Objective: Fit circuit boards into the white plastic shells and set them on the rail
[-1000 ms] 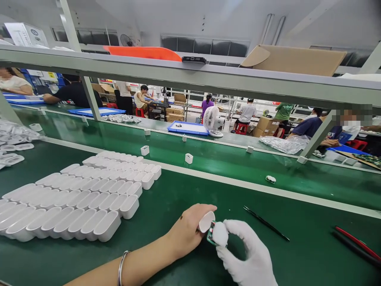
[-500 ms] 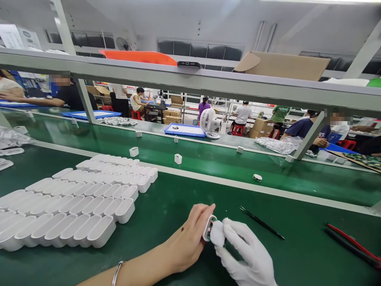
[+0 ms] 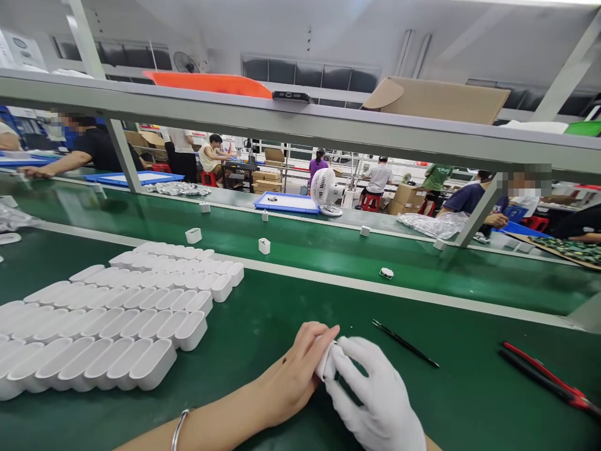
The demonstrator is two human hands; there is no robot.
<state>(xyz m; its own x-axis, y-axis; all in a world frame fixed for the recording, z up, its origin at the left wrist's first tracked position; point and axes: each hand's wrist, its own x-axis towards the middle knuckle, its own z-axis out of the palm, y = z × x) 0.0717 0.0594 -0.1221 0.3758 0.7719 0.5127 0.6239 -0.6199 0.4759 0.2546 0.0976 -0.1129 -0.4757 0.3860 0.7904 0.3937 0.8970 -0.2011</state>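
My bare left hand [image 3: 293, 376] is wrapped round a white oval plastic housing [image 3: 323, 363], largely hidden by the fingers. My right hand [image 3: 370, 388], in a white glove, closes its fingertips on a white cap [image 3: 330, 369] at the housing's open end. Housing and cap now meet or nearly meet; the glove hides most of the joint. Black tweezers [image 3: 406, 343] lie on the green bench just beyond my right hand. To the left, rows of white oval housings [image 3: 154, 363] stand with their open sides up.
Red-and-black pliers [image 3: 544, 376] lie at the right. Beyond a pale strip, a green belt carries several small white parts, among them one housing [image 3: 264, 246] and one part with its inside showing [image 3: 386, 273]. A shelf beam [image 3: 328, 128] crosses overhead. Co-workers sit beyond.
The right hand has pushed the cap, with its circuit board, leftward into the housing; the board no longer shows. The view has turned slightly right, and the parts on the belt have shifted left.
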